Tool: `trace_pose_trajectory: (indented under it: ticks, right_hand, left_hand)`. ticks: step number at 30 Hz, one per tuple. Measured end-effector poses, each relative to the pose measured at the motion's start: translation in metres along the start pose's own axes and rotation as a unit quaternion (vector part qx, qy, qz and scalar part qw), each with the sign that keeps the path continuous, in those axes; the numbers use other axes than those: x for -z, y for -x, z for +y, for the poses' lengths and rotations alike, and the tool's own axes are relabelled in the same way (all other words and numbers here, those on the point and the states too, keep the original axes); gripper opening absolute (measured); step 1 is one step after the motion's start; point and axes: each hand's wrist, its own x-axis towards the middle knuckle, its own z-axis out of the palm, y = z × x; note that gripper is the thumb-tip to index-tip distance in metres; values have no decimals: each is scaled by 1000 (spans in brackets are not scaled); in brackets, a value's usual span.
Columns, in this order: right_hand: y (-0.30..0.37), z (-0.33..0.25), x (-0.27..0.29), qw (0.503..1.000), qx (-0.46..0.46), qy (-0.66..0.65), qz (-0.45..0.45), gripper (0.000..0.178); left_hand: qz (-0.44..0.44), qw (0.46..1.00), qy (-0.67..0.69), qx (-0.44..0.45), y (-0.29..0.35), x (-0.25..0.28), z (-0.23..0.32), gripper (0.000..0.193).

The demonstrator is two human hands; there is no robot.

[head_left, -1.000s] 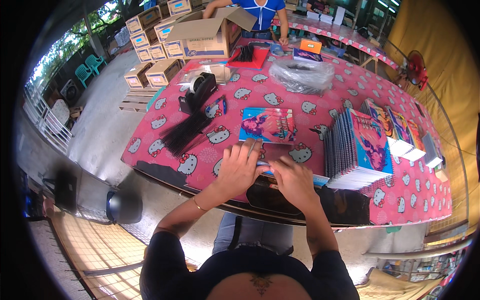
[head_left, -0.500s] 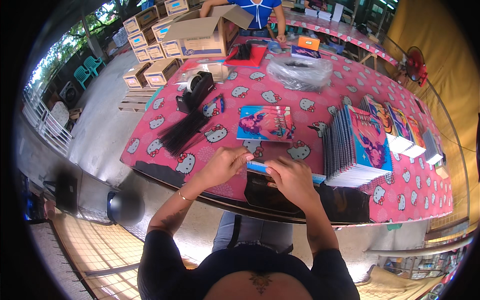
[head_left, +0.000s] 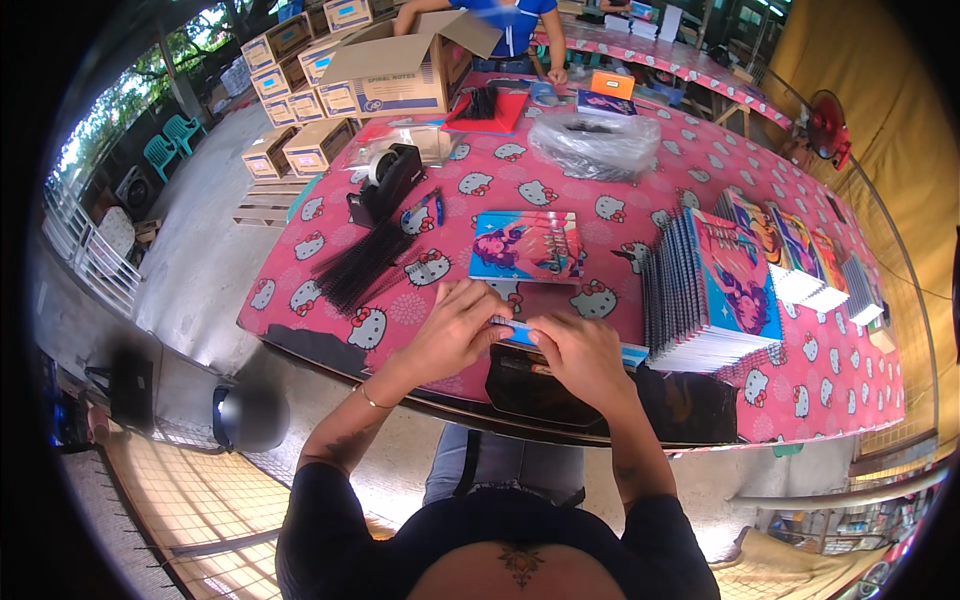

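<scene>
At the near table edge, both hands grip a thin notebook (head_left: pixel 634 354) with a blue cover, seen almost edge-on. My left hand (head_left: pixel 462 325) pinches its left end, fingers bent over the edge. My right hand (head_left: pixel 580 352) is closed on it further right, thumb pressed along the edge. Just beyond them a notebook with an illustrated pink-and-blue cover (head_left: pixel 525 246) lies flat. To the right stands a tall stack of spiral notebooks (head_left: pixel 712 285). A bundle of black spiral coils (head_left: pixel 365 265) lies left of my hands.
A tape dispenser (head_left: pixel 390 185) and blue-handled cutters (head_left: pixel 425 207) lie beyond the coils. Farther back are a clear plastic bag (head_left: pixel 595 150), a red folder (head_left: pixel 487 112) and an open carton (head_left: pixel 400 75), where another person (head_left: pixel 520 30) stands. More notebooks (head_left: pixel 800 255) line the right side.
My left hand has come down over the notebook's edge, its fingers bending further round it. My right hand stays nearly in place. The view has shifted slightly.
</scene>
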Motion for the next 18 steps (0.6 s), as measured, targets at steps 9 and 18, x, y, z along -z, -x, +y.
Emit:
trace_pose_trajectory:
  ticks: [9, 18]
  right_hand:
    - [1, 2, -7, 999, 17, 24, 29, 11]
    - [28, 13, 15, 998, -20, 52, 14, 22]
  left_hand:
    - [46, 952, -291, 86, 55, -91, 30, 92]
    - [39, 952, -296, 70, 11, -57, 42, 93]
